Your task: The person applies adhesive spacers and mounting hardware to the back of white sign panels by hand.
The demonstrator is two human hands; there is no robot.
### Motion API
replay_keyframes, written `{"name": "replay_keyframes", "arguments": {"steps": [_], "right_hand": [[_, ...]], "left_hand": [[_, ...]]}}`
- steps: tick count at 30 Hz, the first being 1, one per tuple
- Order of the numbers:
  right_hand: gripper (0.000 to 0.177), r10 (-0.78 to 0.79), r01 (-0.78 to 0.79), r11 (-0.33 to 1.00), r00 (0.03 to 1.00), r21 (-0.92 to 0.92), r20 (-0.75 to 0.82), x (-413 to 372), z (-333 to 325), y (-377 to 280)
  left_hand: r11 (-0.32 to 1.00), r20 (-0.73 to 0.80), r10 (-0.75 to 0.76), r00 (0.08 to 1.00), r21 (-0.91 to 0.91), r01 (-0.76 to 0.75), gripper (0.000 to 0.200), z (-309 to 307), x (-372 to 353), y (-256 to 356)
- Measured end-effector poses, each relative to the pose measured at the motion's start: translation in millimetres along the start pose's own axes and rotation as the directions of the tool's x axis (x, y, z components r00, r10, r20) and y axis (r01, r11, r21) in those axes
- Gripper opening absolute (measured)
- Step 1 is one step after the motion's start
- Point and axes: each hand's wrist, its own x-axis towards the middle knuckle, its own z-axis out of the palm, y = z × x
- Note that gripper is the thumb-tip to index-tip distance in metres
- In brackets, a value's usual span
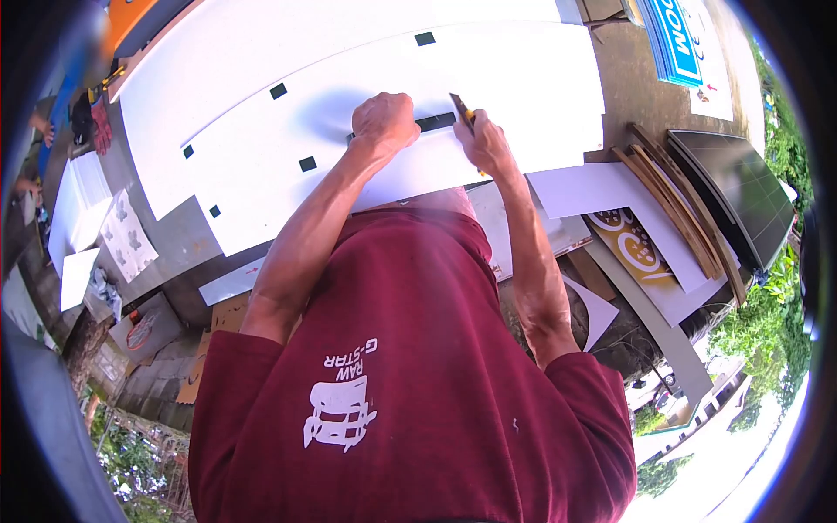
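Observation:
A large white sheet (pixel 514 70) lies flat in front of me, with several small dark squares (pixel 278 91) on it. My left hand (pixel 386 120) is closed in a fist and rests over a narrow dark strip (pixel 438 121). The strip shows on both sides of the fist; whether the fingers grip it is hidden. To its right, my right hand (pixel 482 144) is wrapped around a yellow and black utility knife (pixel 464 111). The knife's tip points away from me, just past the strip's right end.
Wooden strips (pixel 671 209) and a dark tiled panel (pixel 732 183) lean at the right, beside a printed board (pixel 629 244). Blue signs (pixel 671 39) are stacked at the upper right. A red glove (pixel 100 126) and white boards (pixel 78 205) are at the left, near another person's hands (pixel 41 129).

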Motion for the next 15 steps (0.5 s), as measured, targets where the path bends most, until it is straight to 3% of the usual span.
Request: {"name": "replay_keyframes", "arguments": {"steps": [2, 4, 15], "right_hand": [[0.04, -0.075, 0.085, 0.992, 0.992, -0.099, 0.101, -18, -1, -1], [0.043, -0.035, 0.06, 0.973, 0.993, -0.224, 0.115, -27, 3, -5], [0.042, 0.033, -0.01, 0.959, 0.997, -0.283, 0.076, -26, 18, -23]], "left_hand": [[1.0, 0.002, 0.007, 1.0, 0.008, -0.007, 0.017, -1, 0, 1], [1.0, -0.026, 0.016, 1.0, 0.0, -0.016, 0.017, 1, -2, 1], [0.999, -0.047, 0.037, 0.998, 0.017, -0.036, 0.022, 2, -5, 0]]}}
